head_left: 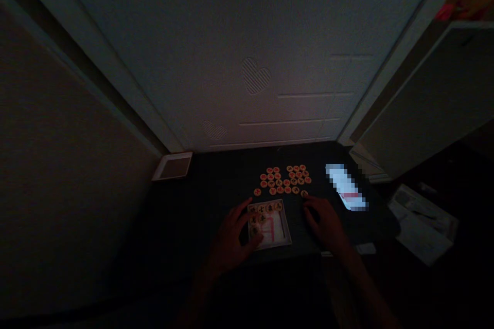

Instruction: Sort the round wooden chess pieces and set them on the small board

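Note:
My left hand point(233, 239) is at the left side of a shallow white-edged box point(286, 226), thumb over its near left part and fingers along its left wall. Inside, several dark-marked round Chinese chess pieces point(270, 208) line the far and left sides, above a pale bottom with red marks. My right hand point(326, 221) rests to the right of the box. Its forefinger tip touches a single chess piece point(304, 194) on the table, and the thumb is spread apart from it. More pieces point(280, 183), many red-marked, lie face up in rows beyond the box.
A dark table point(216, 175) stands against a pale panel with embossed hearts point(256, 76). At its far left lies a shallow white-rimmed tray or lid point(173, 166). A bright, pixelated phone-like object point(347, 187) lies on the right. Pale boxes or papers point(422, 223) are below, further right.

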The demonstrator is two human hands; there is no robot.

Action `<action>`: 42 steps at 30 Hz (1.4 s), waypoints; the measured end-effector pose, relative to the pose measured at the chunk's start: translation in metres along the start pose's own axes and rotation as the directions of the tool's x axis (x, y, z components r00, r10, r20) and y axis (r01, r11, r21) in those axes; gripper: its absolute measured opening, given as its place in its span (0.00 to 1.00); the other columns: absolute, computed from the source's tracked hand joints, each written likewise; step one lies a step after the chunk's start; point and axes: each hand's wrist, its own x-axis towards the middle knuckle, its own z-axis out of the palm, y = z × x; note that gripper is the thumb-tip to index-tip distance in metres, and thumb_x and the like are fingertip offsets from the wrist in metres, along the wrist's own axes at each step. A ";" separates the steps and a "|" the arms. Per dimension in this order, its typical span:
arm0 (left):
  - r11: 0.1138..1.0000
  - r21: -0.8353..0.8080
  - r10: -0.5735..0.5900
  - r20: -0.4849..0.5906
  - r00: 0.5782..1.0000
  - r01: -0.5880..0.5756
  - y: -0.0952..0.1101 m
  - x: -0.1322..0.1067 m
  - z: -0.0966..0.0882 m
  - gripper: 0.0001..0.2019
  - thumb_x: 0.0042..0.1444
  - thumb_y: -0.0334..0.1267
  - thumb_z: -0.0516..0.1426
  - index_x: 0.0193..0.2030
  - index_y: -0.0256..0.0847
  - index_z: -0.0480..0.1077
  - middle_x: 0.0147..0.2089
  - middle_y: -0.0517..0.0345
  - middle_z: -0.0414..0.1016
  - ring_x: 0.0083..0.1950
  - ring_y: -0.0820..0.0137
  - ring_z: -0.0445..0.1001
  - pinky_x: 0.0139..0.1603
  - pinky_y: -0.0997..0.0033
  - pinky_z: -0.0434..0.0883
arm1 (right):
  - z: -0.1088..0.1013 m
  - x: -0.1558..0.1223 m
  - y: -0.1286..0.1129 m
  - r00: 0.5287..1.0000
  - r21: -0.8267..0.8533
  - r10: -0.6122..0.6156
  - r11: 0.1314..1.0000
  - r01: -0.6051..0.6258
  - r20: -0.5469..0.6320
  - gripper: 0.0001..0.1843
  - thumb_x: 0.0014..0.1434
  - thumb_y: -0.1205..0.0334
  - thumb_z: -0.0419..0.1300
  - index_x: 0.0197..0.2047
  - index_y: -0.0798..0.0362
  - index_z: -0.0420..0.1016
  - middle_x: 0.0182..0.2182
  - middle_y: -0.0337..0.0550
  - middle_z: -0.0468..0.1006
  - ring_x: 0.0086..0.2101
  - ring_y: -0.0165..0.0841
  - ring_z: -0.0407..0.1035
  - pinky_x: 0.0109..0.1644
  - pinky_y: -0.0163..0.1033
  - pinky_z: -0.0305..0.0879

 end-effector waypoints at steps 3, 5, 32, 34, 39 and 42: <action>1.000 0.004 0.010 -0.003 1.000 -0.010 0.000 0.000 0.000 0.20 0.62 0.43 0.60 0.61 0.50 0.69 0.75 0.53 0.55 0.71 0.52 0.60 0.68 0.41 0.64 | -0.002 -0.006 -0.002 1.000 0.016 -0.004 1.000 0.004 -0.008 0.09 0.66 0.61 0.57 0.47 0.48 0.76 0.52 0.49 0.80 0.51 0.44 0.73 0.57 0.54 0.69; 1.000 0.003 0.015 -0.009 1.000 -0.015 0.000 0.001 0.000 0.19 0.62 0.42 0.60 0.60 0.50 0.69 0.74 0.53 0.56 0.71 0.52 0.60 0.67 0.41 0.64 | -0.003 -0.006 -0.003 1.000 0.024 0.004 1.000 -0.004 -0.011 0.10 0.66 0.60 0.57 0.48 0.48 0.76 0.52 0.49 0.79 0.51 0.43 0.73 0.57 0.53 0.69; 0.999 -0.034 0.023 -0.056 0.998 -0.025 -0.002 -0.001 0.002 0.17 0.65 0.37 0.56 0.59 0.48 0.68 0.73 0.52 0.59 0.71 0.56 0.62 0.69 0.45 0.62 | 0.010 0.017 -0.007 0.994 0.021 0.099 0.995 -0.099 -0.036 0.10 0.64 0.56 0.59 0.46 0.49 0.77 0.43 0.49 0.81 0.44 0.44 0.74 0.50 0.50 0.71; 0.999 -0.039 0.019 -0.062 0.998 -0.021 -0.001 -0.001 0.002 0.17 0.65 0.37 0.56 0.59 0.48 0.68 0.73 0.53 0.59 0.71 0.57 0.62 0.69 0.46 0.63 | 0.010 0.017 -0.008 0.994 0.002 0.100 0.995 -0.100 -0.035 0.10 0.63 0.56 0.60 0.45 0.49 0.77 0.43 0.49 0.80 0.45 0.44 0.74 0.51 0.51 0.70; 0.999 -0.038 0.007 -0.062 0.998 -0.010 0.000 -0.001 0.001 0.17 0.64 0.36 0.57 0.59 0.48 0.68 0.73 0.53 0.60 0.70 0.57 0.62 0.69 0.46 0.63 | 0.012 0.019 -0.007 0.995 -0.025 0.099 0.995 -0.099 -0.021 0.11 0.62 0.56 0.61 0.46 0.49 0.76 0.43 0.49 0.81 0.45 0.45 0.73 0.51 0.52 0.69; 0.998 -0.056 0.010 -0.063 0.998 -0.013 0.000 -0.001 0.001 0.18 0.63 0.36 0.57 0.59 0.48 0.68 0.73 0.52 0.60 0.70 0.56 0.62 0.69 0.45 0.63 | 0.014 0.019 -0.011 0.993 -0.009 0.115 0.993 -0.115 -0.012 0.09 0.63 0.57 0.60 0.45 0.49 0.76 0.42 0.48 0.81 0.44 0.44 0.73 0.51 0.52 0.69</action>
